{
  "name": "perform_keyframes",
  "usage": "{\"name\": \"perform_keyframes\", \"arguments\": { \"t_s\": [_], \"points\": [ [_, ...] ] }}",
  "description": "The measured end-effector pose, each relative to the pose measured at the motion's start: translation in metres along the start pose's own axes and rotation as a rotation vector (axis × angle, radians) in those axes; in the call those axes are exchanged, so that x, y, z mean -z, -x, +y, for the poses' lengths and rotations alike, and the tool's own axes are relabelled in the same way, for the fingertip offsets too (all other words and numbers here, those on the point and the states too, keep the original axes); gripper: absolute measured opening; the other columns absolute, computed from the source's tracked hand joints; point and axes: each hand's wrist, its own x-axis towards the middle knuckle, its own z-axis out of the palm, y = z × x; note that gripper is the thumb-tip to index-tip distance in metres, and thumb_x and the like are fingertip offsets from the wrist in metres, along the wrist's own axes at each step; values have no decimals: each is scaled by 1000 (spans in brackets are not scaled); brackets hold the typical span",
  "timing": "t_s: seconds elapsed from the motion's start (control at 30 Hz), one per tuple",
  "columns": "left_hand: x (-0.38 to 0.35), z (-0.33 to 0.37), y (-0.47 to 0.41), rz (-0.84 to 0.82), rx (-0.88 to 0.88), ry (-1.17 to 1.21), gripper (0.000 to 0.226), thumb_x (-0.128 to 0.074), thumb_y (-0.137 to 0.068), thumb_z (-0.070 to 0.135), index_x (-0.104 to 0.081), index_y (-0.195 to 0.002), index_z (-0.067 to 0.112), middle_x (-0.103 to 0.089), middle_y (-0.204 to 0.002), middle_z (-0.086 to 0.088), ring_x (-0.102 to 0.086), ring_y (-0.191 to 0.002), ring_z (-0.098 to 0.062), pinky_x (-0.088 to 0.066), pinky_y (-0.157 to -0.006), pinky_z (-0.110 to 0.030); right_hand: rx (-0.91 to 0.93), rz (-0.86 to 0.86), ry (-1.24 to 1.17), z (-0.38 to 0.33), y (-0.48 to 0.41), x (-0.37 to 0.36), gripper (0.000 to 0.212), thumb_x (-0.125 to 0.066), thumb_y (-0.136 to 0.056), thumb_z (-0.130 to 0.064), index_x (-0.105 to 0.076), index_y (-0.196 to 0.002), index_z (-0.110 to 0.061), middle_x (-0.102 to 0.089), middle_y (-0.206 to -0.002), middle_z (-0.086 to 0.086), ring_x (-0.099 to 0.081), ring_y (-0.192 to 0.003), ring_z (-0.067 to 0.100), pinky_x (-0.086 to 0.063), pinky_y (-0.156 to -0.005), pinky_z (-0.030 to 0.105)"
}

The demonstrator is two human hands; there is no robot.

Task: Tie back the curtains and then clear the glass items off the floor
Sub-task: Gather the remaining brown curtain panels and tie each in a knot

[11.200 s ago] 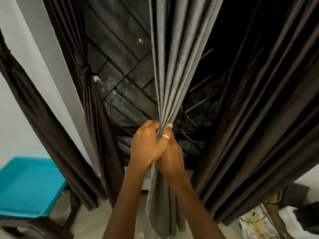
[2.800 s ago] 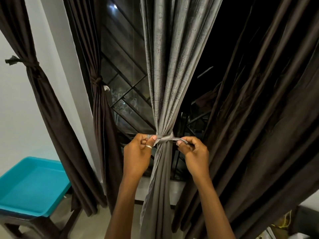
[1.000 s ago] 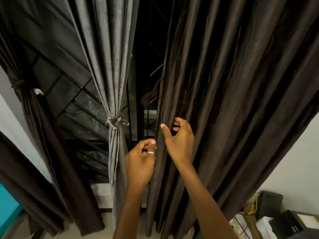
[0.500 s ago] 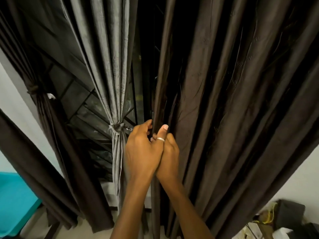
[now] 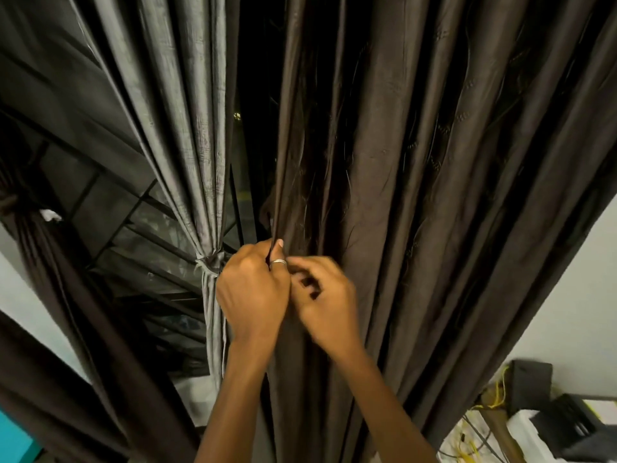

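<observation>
We are on the tie-back step: the grey curtain (image 5: 197, 145) hangs knotted just left of our hands, while the dark brown curtain (image 5: 417, 195) beside it hangs loose. Our left hand (image 5: 253, 292) is curled round the brown curtain's leading edge. Our right hand (image 5: 329, 302) sits just beside the left, fingers bent against the folds (too blurred to tell if it grips cloth). Next, we judge, we must gather the folds into one bundle for tying. No glass items show.

Four curtains: one grey curtain (image 5: 197, 135); left of it two, the tied brown curtain (image 5: 70, 295) and the far brown curtain (image 5: 33, 382); right of it one loose brown curtain (image 5: 417, 195). Two hands: left hand (image 5: 253, 295), right hand (image 5: 329, 304). One ring (image 5: 277, 261).
</observation>
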Motion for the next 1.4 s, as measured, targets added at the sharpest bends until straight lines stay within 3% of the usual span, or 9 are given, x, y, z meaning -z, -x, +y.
{"name": "perform_keyframes", "arguments": {
  "t_s": [0.2,0.3,0.43,0.53,0.87,0.97,1.07,1.2,1.4],
  "points": [
    [-3,-9,-7,-21,5,89,21,-64,-96,30,-77,-96,14,-67,-73,-3,-61,-60,-24,-51,-55,-35,-72,562,269,-2,-33,58,57,-81,-86,-25,-53,-133,-9,-48,-129,5,-57,-105,17,-53,-82,29],
    [-6,-12,-10,-28,-2,105,22,-62,-97,31,-76,-92,14,-66,-72,-3,-61,-59,-24,-52,-55,-36,-170,486,306,2,-43,69,67,-83,-83,-35,-48,-135,-13,-52,-126,2,-56,-106,13,-46,-85,24],
    [-9,-17,-17,-39,-8,105,24,-62,-97,32,-75,-88,14,-65,-71,-3,-59,-58,-24,-46,-54,-31,-171,400,330,15,-55,79,29,-78,-88,-28,-65,-111,-17,-70,-92,-4,-66,-82,9,-55,-77,29],
    [-6,-32,-29,-31,27,110,26,-61,-96,33,-74,-85,13,-65,-68,-8,-60,-61,-30,-47,-57,-33,-169,420,391,29,-63,97,12,-74,-91,-22,-71,-98,-14,-73,-88,4,-67,-76,16,-50,-71,27],
    [0,-34,-25,-53,45,197,27,-61,-96,38,-77,-92,17,-67,-69,-4,-62,-63,-25,-52,-61,-36,-229,457,285,21,-44,88,12,-67,-97,-19,-62,-107,-14,-65,-89,-5,-63,-75,10,-53,-74,24],
    [-3,-17,-11,-90,-13,222,23,-65,-95,34,-78,-89,16,-68,-73,1,-58,-62,-15,-38,-56,-21,-158,386,229,15,-32,64,20,-70,-95,-15,-66,-114,-11,-68,-91,-2,-65,-77,9,-47,-69,5],
    [-9,1,-2,-150,-35,256,23,-68,-94,32,-74,-80,14,-64,-71,3,-49,-61,-9,-23,-54,-12,-47,277,245,7,-23,40,22,-71,-94,-12,-70,-116,-7,-70,-97,2,-66,-81,5,-50,-71,8],
    [-12,10,4,-230,-72,353,19,-66,-95,28,-76,-83,18,-66,-73,9,-58,-63,-6,-35,-55,-7,-12,188,189,-3,-13,18,20,-67,-97,-9,-74,-116,-8,-69,-95,0,-67,-85,4,-47,-70,5],
    [-5,4,0,-386,-112,405,22,-57,-100,24,-76,-89,18,-71,-81,8,-65,-74,-6,-49,-64,-25,-5,214,140,-5,-9,13,21,-67,-97,-9,-75,-115,-11,-66,-89,-4,-66,-81,6,-48,-66,7]
  ]
}}
